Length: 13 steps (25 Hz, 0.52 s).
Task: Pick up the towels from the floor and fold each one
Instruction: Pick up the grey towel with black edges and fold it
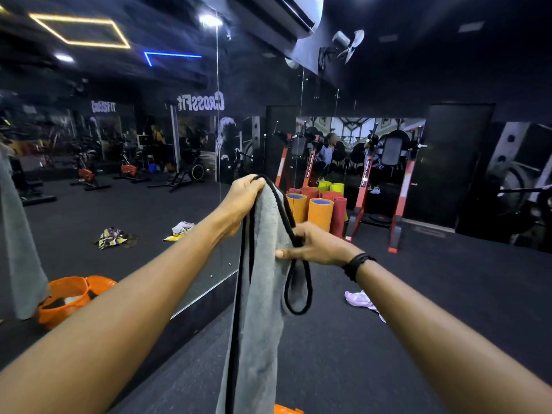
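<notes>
Two hands hold one grey terry towel with black edging point(263, 294) at frame centre. Left hand point(242, 201) pinches the top corner high so it hangs straight; right hand point(313, 245) grips the edge just below, probably finding the fold line. A lilac crumpled towel point(360, 301) lies on the floor, lower right.

The grey towel point(263, 309) is matt, napped terry cloth with a smooth black piped hem. The floor point(418, 339) looks like matt, grainy rubber. The wall mirror point(119, 189) is glossy glass.
</notes>
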Tool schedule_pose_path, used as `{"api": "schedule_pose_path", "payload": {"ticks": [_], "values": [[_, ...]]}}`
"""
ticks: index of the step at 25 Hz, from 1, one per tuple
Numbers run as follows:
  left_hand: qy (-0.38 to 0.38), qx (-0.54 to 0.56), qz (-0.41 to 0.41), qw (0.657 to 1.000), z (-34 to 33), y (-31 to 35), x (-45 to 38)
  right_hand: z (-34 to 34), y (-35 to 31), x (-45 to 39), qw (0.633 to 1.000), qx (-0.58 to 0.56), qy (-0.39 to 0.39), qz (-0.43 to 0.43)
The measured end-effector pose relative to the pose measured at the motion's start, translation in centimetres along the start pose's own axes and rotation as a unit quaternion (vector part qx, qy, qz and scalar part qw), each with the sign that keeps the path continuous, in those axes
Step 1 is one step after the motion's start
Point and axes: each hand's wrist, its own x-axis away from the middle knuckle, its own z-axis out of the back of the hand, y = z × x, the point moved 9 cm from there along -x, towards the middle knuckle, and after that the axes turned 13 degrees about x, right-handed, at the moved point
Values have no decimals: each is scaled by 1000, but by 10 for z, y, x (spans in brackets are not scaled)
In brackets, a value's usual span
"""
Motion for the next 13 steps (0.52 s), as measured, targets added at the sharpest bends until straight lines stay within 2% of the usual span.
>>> {"api": "schedule_pose_path", "payload": {"ticks": [2,4,5,7,11,13], "values": [[45,31,-25,998,16,16,-5,-22,29,8,991,72,-99,-59],[96,54,-54,992,40,26,-13,-28,56,19,971,175,-127,-98],[118,48,-63,990,53,30,-15,-21,64,23,970,181,-113,-115],[147,-6,-72,986,81,29,-18,13,67,30,981,133,-30,-138],[179,-200,-59,962,128,3,-17,90,58,42,978,43,173,-109],[228,-191,-78,951,145,-2,-11,106,54,46,961,26,253,-104]]}}
